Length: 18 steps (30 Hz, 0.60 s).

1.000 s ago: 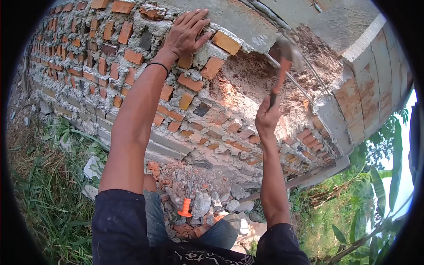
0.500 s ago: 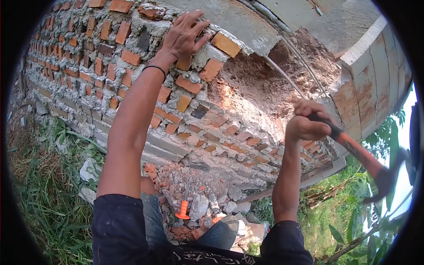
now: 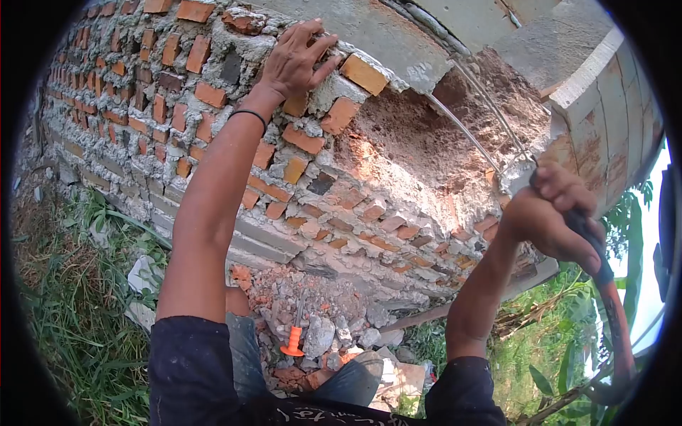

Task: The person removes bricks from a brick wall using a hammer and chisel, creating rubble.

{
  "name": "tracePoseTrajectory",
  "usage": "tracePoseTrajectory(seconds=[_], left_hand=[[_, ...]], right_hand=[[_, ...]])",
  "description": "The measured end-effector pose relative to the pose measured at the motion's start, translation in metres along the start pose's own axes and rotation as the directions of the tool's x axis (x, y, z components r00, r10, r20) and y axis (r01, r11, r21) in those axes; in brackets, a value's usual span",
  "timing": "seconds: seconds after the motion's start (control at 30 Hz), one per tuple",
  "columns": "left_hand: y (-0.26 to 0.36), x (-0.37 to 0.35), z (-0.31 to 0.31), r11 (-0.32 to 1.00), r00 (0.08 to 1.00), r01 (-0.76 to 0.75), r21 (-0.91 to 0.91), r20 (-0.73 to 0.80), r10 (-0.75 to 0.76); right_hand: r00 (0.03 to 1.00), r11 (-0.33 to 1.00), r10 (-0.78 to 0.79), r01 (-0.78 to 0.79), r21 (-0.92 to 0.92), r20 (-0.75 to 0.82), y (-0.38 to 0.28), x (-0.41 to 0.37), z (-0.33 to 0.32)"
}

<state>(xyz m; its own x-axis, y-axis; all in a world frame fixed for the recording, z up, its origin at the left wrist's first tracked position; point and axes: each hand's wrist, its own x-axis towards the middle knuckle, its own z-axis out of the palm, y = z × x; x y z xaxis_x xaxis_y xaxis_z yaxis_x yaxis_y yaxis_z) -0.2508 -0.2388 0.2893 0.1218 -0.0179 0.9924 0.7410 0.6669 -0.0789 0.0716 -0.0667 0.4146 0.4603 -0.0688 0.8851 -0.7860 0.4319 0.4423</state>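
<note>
My left hand (image 3: 298,60) rests with spread fingers on the top edge of the broken brick wall (image 3: 234,153), beside a yellowish brick (image 3: 364,73). My right hand (image 3: 558,216) is wrapped around the black grip of a hammer (image 3: 616,312) with an orange-and-black shaft. Its curved dark head hangs low at the right edge of the view, blurred and partly lost in shadow. Between the two hands, a hollow of bare brown soil (image 3: 419,149) opens behind the broken wall.
Metal rods (image 3: 465,131) cross the hollow. Below lies rubble (image 3: 320,337) with an orange-handled chisel (image 3: 293,341) between my knees. A concrete slab (image 3: 611,121) stands at upper right. Grass (image 3: 85,305) grows at left and plants (image 3: 568,362) at right.
My right hand has moved right and down, away from the wall. The hammer has swung so its head points downward. My left hand has stayed in place.
</note>
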Motion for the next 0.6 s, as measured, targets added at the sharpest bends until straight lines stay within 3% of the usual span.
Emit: tracePoseTrajectory(seconds=[0.03,0.07,0.1,0.13,0.2,0.3,0.4,0.47,0.53,0.57,0.6], left_hand=[[0.0,0.0,0.0,1.0,1.0,0.0,-0.009,0.007,0.0],[-0.001,0.001,0.0,1.0,1.0,0.004,-0.014,0.007,-0.004],[0.0,0.001,-0.001,1.0,1.0,0.004,-0.02,0.008,-0.004],[-0.001,0.002,-0.003,1.0,1.0,-0.005,-0.022,0.007,0.005],[-0.013,0.009,-0.004,1.0,0.999,-0.007,0.021,-0.032,0.007],[0.001,0.001,0.002,1.0,1.0,-0.007,-0.023,-0.011,0.007],[0.001,0.002,-0.003,1.0,1.0,-0.005,-0.003,-0.002,0.005],[0.001,0.002,-0.002,1.0,1.0,-0.01,-0.015,-0.019,0.01],[0.001,0.003,0.0,1.0,0.999,-0.017,-0.01,-0.027,0.017],[0.001,0.004,-0.002,1.0,1.0,-0.003,-0.025,-0.016,0.003],[0.002,0.002,-0.004,0.999,1.0,0.016,-0.041,-0.003,-0.016]], right_hand=[[0.987,0.972,0.162,-0.157,-0.174,0.015,0.012,-0.059,-0.001],[0.814,0.768,0.556,-0.425,-0.479,0.169,0.022,-0.128,-0.032],[0.4,0.326,0.89,-0.22,-0.92,0.219,0.018,-0.143,-0.046],[0.395,0.306,0.892,-0.173,-0.936,0.218,0.014,-0.155,-0.048],[0.372,0.309,0.912,-0.342,-0.888,0.174,0.001,-0.137,-0.053],[0.582,0.513,0.809,-0.639,-0.573,0.076,-0.017,-0.061,-0.022],[0.885,0.813,0.463,-0.406,-0.416,0.041,-0.028,0.006,0.0],[0.98,0.935,0.189,-0.199,-0.294,-0.061,-0.019,0.019,-0.001],[0.999,0.998,-0.005,0.003,-0.057,-0.034,0.004,-0.021,-0.006],[0.996,0.986,0.077,-0.07,-0.153,0.035,0.018,-0.072,-0.01],[0.832,0.798,0.522,-0.399,-0.452,0.187,0.028,-0.141,-0.042]])
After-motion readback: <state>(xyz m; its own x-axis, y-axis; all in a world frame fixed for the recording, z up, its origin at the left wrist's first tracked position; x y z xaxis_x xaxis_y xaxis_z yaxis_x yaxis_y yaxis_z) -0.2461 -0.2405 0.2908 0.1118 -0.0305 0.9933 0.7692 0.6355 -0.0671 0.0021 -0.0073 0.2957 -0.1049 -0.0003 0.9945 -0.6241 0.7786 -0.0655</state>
